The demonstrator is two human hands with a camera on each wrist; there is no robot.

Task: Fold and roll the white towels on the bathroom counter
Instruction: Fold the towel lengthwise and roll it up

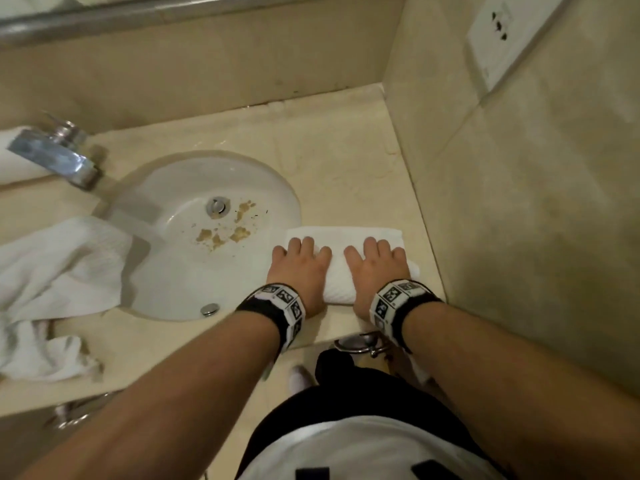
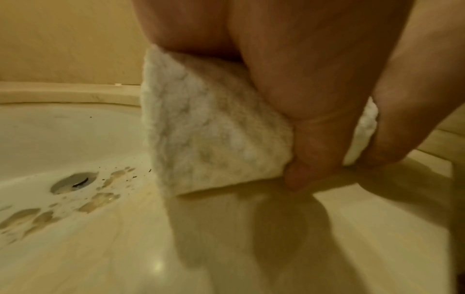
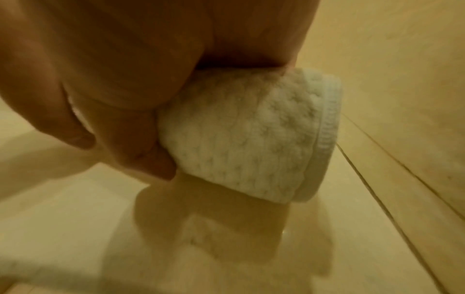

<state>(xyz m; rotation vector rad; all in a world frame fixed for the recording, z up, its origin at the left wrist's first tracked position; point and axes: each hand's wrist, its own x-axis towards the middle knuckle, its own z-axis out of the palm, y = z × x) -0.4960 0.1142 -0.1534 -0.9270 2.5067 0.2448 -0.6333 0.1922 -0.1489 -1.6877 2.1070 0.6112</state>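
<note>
A white towel (image 1: 338,273) lies on the beige counter (image 1: 329,161) just right of the sink, partly rolled toward the wall, with a flat stretch (image 1: 346,233) still beyond my fingers. My left hand (image 1: 300,268) grips the roll's left end (image 2: 214,129), thumb underneath and fingers over the top. My right hand (image 1: 375,268) grips the right end (image 3: 246,139) the same way, close to the side wall. A second white towel (image 1: 59,271) lies crumpled at the left, drooping over the sink's edge.
The round white sink (image 1: 270,188) holds brown stains near its drain (image 1: 217,206). A chrome faucet (image 1: 55,157) stands at the back left. A tiled wall (image 1: 519,202) with a socket plate (image 1: 509,36) closes the right side. A metal ring (image 1: 360,342) hangs below the counter's front edge.
</note>
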